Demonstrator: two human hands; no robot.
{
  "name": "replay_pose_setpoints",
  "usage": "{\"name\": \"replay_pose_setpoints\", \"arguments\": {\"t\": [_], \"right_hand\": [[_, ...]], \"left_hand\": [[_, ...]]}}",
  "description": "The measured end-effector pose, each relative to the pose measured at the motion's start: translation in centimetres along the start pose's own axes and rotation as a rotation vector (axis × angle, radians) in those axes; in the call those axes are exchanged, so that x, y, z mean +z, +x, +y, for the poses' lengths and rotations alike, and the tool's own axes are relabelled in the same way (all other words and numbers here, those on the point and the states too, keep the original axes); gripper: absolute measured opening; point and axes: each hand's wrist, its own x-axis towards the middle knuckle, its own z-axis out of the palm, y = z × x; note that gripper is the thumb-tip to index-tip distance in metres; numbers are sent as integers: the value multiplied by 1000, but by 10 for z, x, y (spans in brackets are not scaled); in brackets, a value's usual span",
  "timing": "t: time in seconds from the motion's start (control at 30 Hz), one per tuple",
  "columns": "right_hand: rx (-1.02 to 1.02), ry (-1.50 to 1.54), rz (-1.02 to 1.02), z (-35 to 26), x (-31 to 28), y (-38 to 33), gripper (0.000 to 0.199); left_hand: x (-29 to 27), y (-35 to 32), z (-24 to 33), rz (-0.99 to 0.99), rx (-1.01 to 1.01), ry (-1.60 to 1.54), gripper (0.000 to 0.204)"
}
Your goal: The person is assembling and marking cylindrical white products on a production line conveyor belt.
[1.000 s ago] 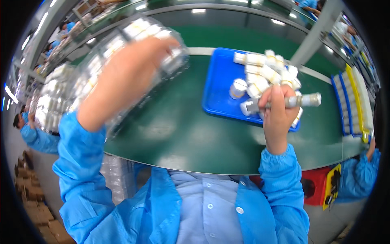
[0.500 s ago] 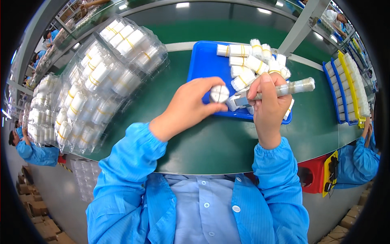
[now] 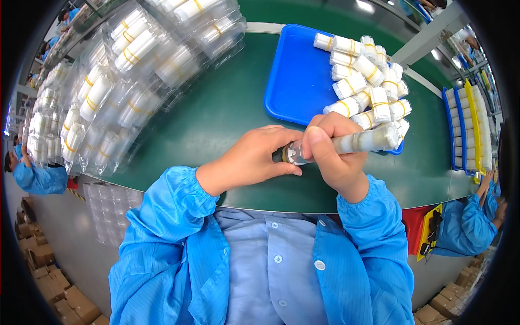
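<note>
My left hand is closed around a short white cylinder, its round end turned toward the right hand and its body mostly hidden by my fingers. A tool with a thick, tape-wrapped handle is gripped in my right hand, thumb on top. The tool's shiny, flat front end is up against the cylinder's end; its exact kind I cannot make out. Both hands are over the green table, just in front of a blue tray. White rolls with yellow bands are heaped on the tray's right side.
Clear plastic trays filled with banded white rolls are stacked at the left. Blue and yellow racks of white pieces stand at the far right. A metal post rises behind the blue tray. Co-workers in blue sit at both sides.
My hands have come nearer to me, off the tray's front edge, and closer together. The tool's end now meets the cylinder. The view has shifted, so the blue tray appears higher.
</note>
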Motion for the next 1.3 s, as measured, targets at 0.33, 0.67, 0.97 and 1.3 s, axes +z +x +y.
{"name": "replay_pose_setpoints", "arguments": {"t": [0.33, 0.67, 0.97, 1.3], "right_hand": [[76, -178, 121, -1, 6, -2, 27], [61, -356, 47, -4, 15, -2, 29], [168, -335, 73, 0, 20, -3, 32], [39, -261, 93, 5, 12, -5, 27]], "left_hand": [[11, -8, 7, 139, -17, 114, 43], [21, -12, 0, 269, 65, 149, 47], [18, -18, 5, 251, 12, 84, 55], [11, -19, 2, 153, -55, -3, 48]]}}
